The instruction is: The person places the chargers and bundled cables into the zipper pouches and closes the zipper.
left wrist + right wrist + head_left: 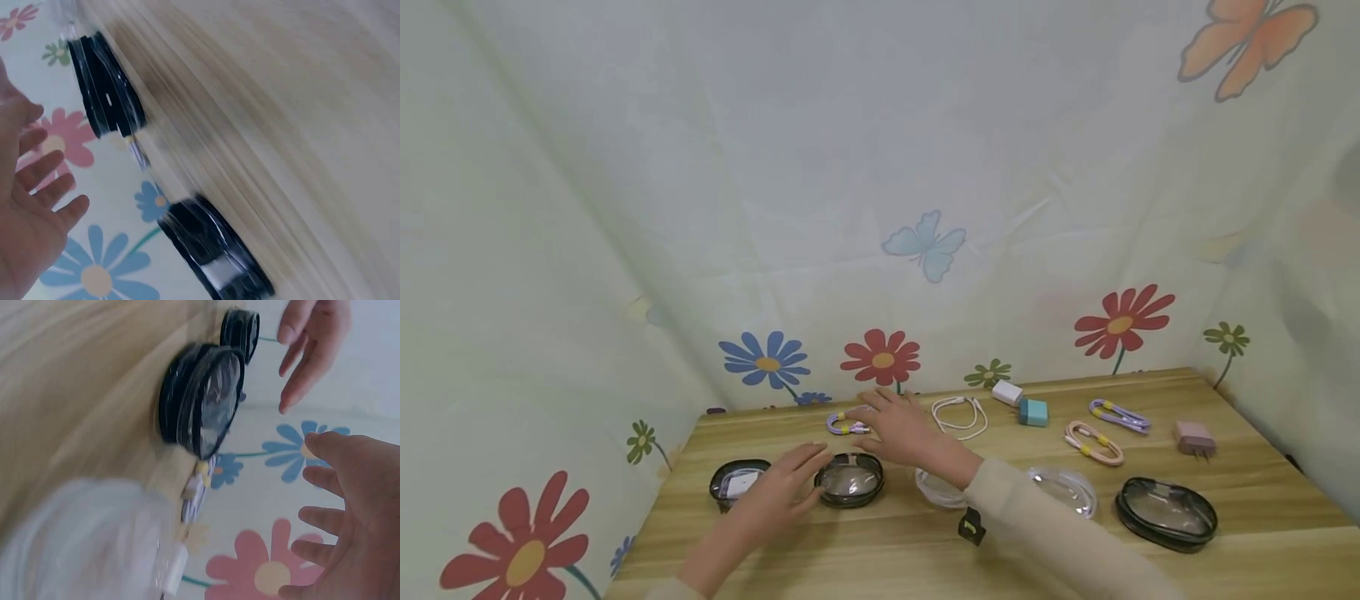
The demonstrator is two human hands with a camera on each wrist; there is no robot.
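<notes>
My left hand (786, 492) hovers with its fingers extended between two small oval cases, holding nothing. Just right of its fingertips sits a clear-topped, black-edged case (852, 482). To the left, a similar case (718, 477) contains a white charger (743, 482). My right hand (901, 429) is spread out beyond the middle case and overlaps a coiled purple cable (837, 424) with yellow ties in the head view. In the right wrist view, the fingers of the right hand (369, 500) are apart, with nothing between them.
Rightward lie a white cable (958, 419), white charger (1007, 392), teal charger (1033, 412), pink cable (1093, 443), purple cable (1118, 416) and pink charger (1194, 437). Two clear white-edged cases (1063, 492) and a black-edged case (1166, 512) stand nearer. A printed curtain (820, 167) surrounds the table.
</notes>
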